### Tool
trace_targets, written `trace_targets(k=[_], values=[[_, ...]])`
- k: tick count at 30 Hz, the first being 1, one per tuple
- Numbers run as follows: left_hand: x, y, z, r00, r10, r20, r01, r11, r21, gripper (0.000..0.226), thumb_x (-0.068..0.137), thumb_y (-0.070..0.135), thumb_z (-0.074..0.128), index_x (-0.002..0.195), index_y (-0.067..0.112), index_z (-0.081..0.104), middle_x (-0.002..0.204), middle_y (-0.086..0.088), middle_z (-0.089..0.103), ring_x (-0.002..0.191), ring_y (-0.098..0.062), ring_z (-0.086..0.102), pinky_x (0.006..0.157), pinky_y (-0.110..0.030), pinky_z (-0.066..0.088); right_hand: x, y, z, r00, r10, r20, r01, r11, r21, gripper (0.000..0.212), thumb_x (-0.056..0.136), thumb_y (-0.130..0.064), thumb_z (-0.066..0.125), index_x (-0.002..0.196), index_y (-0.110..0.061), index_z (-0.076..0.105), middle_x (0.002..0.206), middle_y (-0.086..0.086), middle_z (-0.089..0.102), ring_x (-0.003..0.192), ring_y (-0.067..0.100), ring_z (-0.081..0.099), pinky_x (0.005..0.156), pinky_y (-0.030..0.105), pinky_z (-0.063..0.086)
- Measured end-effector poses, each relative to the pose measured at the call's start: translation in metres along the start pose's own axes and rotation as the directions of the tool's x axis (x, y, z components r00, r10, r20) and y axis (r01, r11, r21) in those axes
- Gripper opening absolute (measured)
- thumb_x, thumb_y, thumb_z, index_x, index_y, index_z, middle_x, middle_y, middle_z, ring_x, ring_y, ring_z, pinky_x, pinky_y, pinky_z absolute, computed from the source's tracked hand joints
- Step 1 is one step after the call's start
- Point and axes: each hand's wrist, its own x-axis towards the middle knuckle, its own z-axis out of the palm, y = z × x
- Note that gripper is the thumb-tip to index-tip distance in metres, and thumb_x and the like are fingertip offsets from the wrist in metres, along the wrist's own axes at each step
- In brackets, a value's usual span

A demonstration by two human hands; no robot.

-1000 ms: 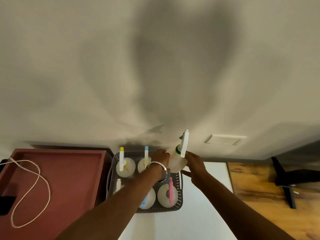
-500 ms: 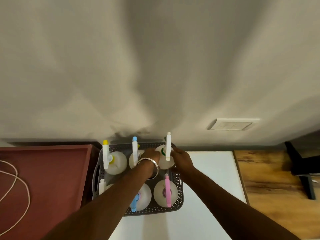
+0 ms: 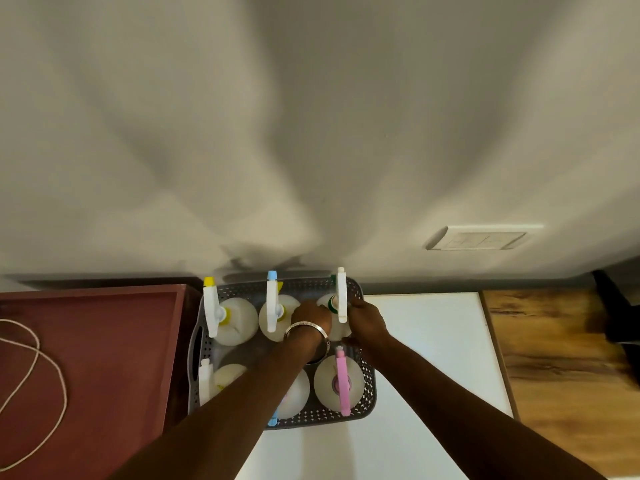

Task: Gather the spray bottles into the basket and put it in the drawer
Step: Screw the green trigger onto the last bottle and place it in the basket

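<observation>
Hands close together: left hand [image 3: 310, 315] and right hand [image 3: 366, 318] both wrap the white green-collared plastic spray bottle [image 3: 336, 308], upright in the grey perforated plastic basket [image 3: 367, 382]'s far right corner. Loaded basket likely heavy, slightly flexible; lift by the side handle slots.

The left forearm [image 3: 242, 393] covers most of the blue-nozzled bottle [image 3: 294, 396] nearest the person, leaving only part of its body and nozzle tip; the left hand [image 3: 311, 315] and right hand [image 3: 367, 320] hide the sides of the green-collared bottle [image 3: 341, 296] between them, so finger contact is unclear; left of both hands, the white cord [image 3: 52, 368] runs off the frame's edge; both arms are cut off below.
</observation>
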Motion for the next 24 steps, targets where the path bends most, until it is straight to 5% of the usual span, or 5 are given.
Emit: trace_targets(k=[8,16,24], values=[[-0.010,0.002,-0.007,1.000,0.028,0.000,-0.028,0.995,0.091,0.031,0.098,0.015,0.041,0.118,0.001,0.059,0.128,-0.019,0.059,0.118,-0.032,0.056,0.095,-0.034,0.044,-0.003,0.000,0.001,0.998,-0.059,-0.011,0.058,0.994,-0.093,0.036,0.099,-0.014,0.046,0.133,-0.014,0.061,0.127,0.015,0.065,0.113,0.034,0.062,0.097,0.050,0.053],[-0.032,0.010,-0.025,0.991,0.120,0.054,-0.130,0.959,0.251,0.030,0.098,0.013,0.042,0.120,0.000,0.058,0.130,-0.018,0.058,0.121,-0.030,0.055,0.098,-0.031,0.043,-0.019,-0.012,-0.011,0.997,-0.079,0.025,0.081,0.992,-0.094,0.041,0.097,-0.011,0.045,0.133,-0.018,0.061,0.126,0.012,0.065,0.111,0.035,0.063,0.080,0.041,0.057],[-0.078,0.016,-0.051,0.973,0.232,0.003,-0.230,0.961,0.157,0.033,0.094,0.010,0.051,0.125,-0.001,0.054,0.133,-0.018,0.057,0.126,-0.030,0.053,0.105,-0.035,0.041,-0.067,-0.027,-0.033,0.984,-0.174,0.031,0.177,0.979,-0.104,0.026,0.094,-0.017,0.050,0.109,-0.006,0.069,0.107,0.018,0.068,0.102,0.035,0.064,0.093,0.051,0.054]])
